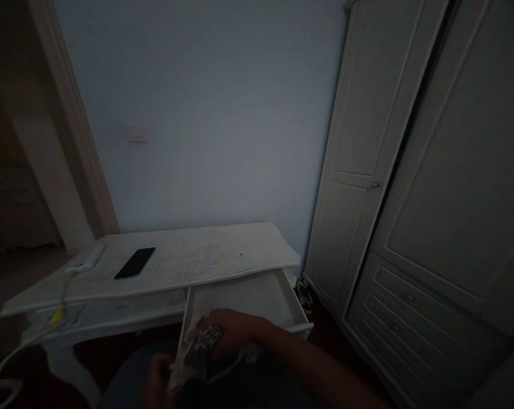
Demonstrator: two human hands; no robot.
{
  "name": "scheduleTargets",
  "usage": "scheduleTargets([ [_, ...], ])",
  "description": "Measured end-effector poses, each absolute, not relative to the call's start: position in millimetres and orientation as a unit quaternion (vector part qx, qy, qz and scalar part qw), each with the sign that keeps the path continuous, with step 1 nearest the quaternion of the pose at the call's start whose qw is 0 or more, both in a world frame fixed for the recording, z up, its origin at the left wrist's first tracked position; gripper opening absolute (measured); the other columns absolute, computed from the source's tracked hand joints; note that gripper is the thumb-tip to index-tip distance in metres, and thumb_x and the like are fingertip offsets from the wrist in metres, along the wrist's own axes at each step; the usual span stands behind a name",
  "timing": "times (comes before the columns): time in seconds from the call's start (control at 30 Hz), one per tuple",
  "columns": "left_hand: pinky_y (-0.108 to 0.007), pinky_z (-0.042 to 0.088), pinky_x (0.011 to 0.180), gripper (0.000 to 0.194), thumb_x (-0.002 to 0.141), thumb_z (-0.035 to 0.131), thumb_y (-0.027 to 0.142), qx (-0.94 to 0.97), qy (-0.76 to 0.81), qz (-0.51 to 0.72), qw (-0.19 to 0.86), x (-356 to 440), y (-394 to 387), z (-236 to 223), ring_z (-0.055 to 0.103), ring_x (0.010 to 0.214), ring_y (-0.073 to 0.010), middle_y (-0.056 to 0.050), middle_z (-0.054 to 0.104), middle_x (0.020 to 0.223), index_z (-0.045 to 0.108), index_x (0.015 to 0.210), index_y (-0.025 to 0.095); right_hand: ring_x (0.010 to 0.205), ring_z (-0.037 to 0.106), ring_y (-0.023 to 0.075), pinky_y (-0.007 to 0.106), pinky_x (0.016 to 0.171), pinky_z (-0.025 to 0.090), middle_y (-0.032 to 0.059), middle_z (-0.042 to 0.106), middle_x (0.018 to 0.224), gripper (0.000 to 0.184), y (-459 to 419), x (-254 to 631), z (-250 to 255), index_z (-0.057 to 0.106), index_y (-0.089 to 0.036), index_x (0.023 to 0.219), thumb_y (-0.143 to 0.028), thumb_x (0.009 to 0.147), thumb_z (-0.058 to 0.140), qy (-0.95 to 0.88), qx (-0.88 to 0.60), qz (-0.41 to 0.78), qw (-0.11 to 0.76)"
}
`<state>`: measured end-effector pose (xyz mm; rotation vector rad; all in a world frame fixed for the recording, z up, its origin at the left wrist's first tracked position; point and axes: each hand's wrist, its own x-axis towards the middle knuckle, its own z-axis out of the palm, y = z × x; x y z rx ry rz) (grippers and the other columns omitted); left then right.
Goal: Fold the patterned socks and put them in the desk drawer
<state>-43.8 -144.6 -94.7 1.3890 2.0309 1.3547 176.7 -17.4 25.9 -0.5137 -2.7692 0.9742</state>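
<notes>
My right hand [237,332] reaches in from the lower right, over the front of the pulled-out drawer [243,301]. Its fingers are closed on a bunched, dark-and-white patterned cloth [203,342]. Below and around this cloth hangs a pale fabric thing [180,369], perhaps a bag, with a thin strap or cord trailing to the right. Low in the view, my left hand [155,379] is bent at the pale fabric's left edge, its fingers closed against it. Dim light and blur hide the exact finger contact.
The drawer belongs to a worn white desk [197,247]. On its top lie a dark phone [136,263] and a white power strip [86,258] with a cable hanging at the left. A white wardrobe [359,142] stands at the right, with shoes [303,295] beside it.
</notes>
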Motion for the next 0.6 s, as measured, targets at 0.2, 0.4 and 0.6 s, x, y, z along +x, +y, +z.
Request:
scheduleTargets([
  [0.2,-0.039,0.051,0.07,0.066,0.056,0.071,0.082,0.443,0.73,0.501,0.143,-33,-141,-91,0.064,0.075,-0.0291,0.002,0.061,0.075,0.051,0.089,0.029,0.123,0.064,0.0312,0.038,0.109,0.046,0.0083,0.067,0.129,0.071,-19,331,41,0.07,-0.02,0.134,-0.03,0.068,0.091,-0.893,-0.339,0.287,0.073],
  [0.4,-0.038,0.051,0.069,0.061,0.056,0.074,0.076,0.422,0.741,0.497,0.162,-32,-142,-91,0.065,0.074,-0.0292,0.004,0.062,0.073,0.052,0.088,0.029,0.111,0.064,0.0268,0.034,0.097,0.048,0.0045,0.065,0.118,0.06,-37,319,41,0.073,-0.026,0.123,-0.034,0.066,0.092,-0.916,-0.312,0.235,0.096],
  [0.6,-0.04,0.055,0.063,0.043,0.059,0.065,0.064,0.445,0.714,0.51,0.179,-43,-144,-96,0.07,0.071,-0.031,0.0,0.071,0.072,0.055,0.084,0.031,0.112,0.061,0.0298,0.039,0.091,0.052,0.0067,0.062,0.134,0.07,-57,166,14,0.061,-0.033,0.137,-0.049,0.074,0.088,-0.958,-0.223,0.126,0.133],
])
